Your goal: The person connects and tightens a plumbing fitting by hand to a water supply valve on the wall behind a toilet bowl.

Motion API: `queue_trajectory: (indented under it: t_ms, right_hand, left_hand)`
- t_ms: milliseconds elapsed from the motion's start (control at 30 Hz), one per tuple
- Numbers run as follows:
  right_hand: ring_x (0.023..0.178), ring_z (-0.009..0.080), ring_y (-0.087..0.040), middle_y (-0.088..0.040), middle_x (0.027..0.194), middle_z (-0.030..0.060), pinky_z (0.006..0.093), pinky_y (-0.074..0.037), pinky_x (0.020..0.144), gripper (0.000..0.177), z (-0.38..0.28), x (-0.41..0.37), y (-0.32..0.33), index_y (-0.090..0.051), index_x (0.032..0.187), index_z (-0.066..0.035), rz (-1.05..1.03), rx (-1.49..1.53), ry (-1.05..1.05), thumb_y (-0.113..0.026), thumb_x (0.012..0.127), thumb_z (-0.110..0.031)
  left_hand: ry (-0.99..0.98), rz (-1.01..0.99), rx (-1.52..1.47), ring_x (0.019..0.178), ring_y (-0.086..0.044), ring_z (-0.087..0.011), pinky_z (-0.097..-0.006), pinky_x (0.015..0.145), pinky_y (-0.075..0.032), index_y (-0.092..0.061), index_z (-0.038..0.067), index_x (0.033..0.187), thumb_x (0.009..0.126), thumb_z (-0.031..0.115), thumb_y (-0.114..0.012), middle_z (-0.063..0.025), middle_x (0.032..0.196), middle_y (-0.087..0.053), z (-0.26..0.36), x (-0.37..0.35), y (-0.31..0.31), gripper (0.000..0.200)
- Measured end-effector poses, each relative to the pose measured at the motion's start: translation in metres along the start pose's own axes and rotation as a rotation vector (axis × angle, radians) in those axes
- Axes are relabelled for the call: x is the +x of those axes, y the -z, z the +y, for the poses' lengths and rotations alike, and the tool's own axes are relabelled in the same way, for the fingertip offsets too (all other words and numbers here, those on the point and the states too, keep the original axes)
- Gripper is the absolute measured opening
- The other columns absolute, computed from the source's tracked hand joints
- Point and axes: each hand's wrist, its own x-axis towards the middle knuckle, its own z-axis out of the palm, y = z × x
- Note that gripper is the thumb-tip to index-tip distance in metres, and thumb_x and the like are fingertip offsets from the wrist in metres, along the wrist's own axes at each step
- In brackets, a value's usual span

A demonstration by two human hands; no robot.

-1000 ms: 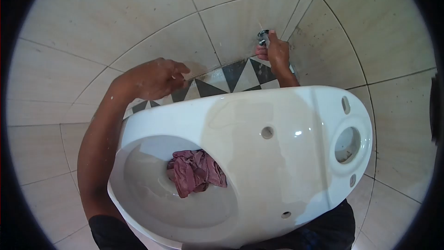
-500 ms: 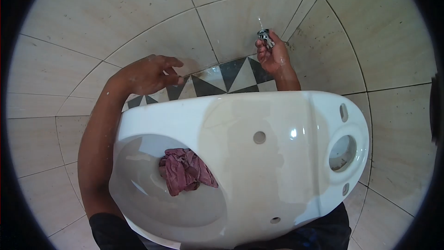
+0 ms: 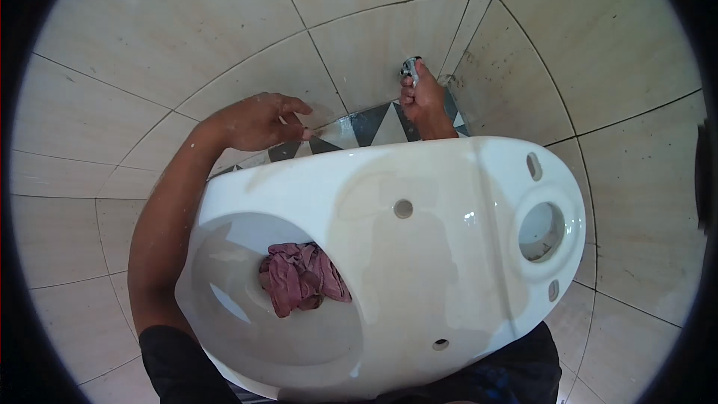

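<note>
Both hands reach above the white toilet bowl [image 3: 434,269]: right hand [image 3: 425,105], upper centre, clamped around a chrome valve [image 3: 409,69]; left hand [image 3: 258,121], fingers loosely apart, near the patterned tile strip [image 3: 374,126].

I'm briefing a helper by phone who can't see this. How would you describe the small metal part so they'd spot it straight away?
Start at the big white toilet bowl in the middle. Just beyond its far edge, against the beige wall tiles, the right hand grips the small metal fitting at its fingertips. It is the only shiny chrome thing among matt tiles.
</note>
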Motion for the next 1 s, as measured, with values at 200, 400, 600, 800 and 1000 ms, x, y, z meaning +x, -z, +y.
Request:
queue_trajectory:
  t_ms: [200,400,600,800,1000]
  right_hand:
    - [0.046,0.0078,-0.038,-0.05,0.063,-0.0046,0.0252,-0.03,0.042,0.035,-0.005,0.022,0.016,-0.052,0.087,-0.017,-0.195,0.323,-0.291,-0.055,0.101,-0.048]
    - [0.045,0.0073,-0.037,-0.049,0.062,-0.0056,0.0259,-0.027,0.042,0.037,-0.008,0.018,0.013,-0.051,0.082,-0.015,-0.207,0.491,-0.384,-0.052,0.102,-0.046]
    - [0.043,0.0061,-0.039,-0.047,0.059,-0.0071,0.0233,-0.027,0.04,0.04,-0.005,0.014,0.009,-0.054,0.08,-0.013,-0.159,0.511,-0.399,-0.049,0.102,-0.047]
    - [0.044,0.0081,-0.033,-0.042,0.055,-0.0083,0.0256,-0.025,0.043,0.04,-0.005,0.014,0.012,-0.056,0.077,-0.017,-0.162,0.491,-0.415,-0.045,0.102,-0.047]
    - [0.044,0.0097,-0.04,-0.048,0.057,-0.0041,0.0242,-0.028,0.042,0.036,-0.001,0.002,0.005,-0.056,0.082,-0.017,-0.12,0.397,-0.298,-0.049,0.101,-0.047]
  left_hand:
    - [-0.246,0.025,0.347,0.106,-0.068,-0.0353,-0.0426,0.095,-0.052,-0.06,0.001,0.131,0.099,0.031,-0.063,-0.0225,0.114,-0.069,0.029,0.058,0.01,0.044]
    - [-0.297,0.315,0.685,0.097,-0.068,-0.0418,-0.0521,0.085,-0.054,-0.064,0.002,0.111,0.099,0.032,-0.057,-0.0223,0.097,-0.07,0.075,0.154,-0.009,0.033]
    - [-0.382,0.358,0.669,0.087,-0.07,-0.0416,-0.0503,0.077,-0.056,-0.066,0.002,0.098,0.097,0.028,-0.059,-0.0221,0.087,-0.07,0.069,0.195,-0.025,0.027]
    - [-0.425,0.463,0.604,0.084,-0.069,-0.0419,-0.051,0.077,-0.055,-0.067,0.001,0.09,0.095,0.024,-0.059,-0.0224,0.089,-0.07,0.071,0.216,-0.036,0.025]
    - [-0.328,0.477,0.495,0.084,-0.068,-0.043,-0.0524,0.079,-0.053,-0.067,0.001,0.093,0.095,0.021,-0.058,-0.0225,0.088,-0.07,0.073,0.216,-0.04,0.022]
